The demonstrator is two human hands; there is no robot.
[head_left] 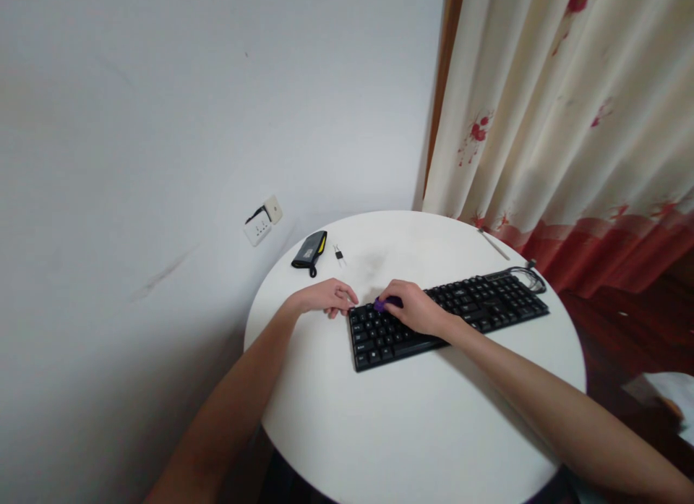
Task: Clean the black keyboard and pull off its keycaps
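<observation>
A black keyboard point(401, 347) lies slightly slanted across the white round table. My right hand point(415, 307) is over its left part, thumb and fingers closed on a small purple object point(381, 304). That object rests against the upper-left keys; its kind is mostly hidden by my fingers. My left hand point(328, 296) is at the keyboard's upper-left corner, fingers loosely bent and apart, with the index fingertip at the edge. Nothing shows in that hand.
Behind my left hand lie a grey and yellow pouch point(310, 251) and a small black piece with metal prongs point(339, 256). A coiled cable point(528, 278) sits at the keyboard's far right. A thin stick-like tool point(494, 244) lies near the curtain point(520, 128). A wall point(163, 164) borders the left.
</observation>
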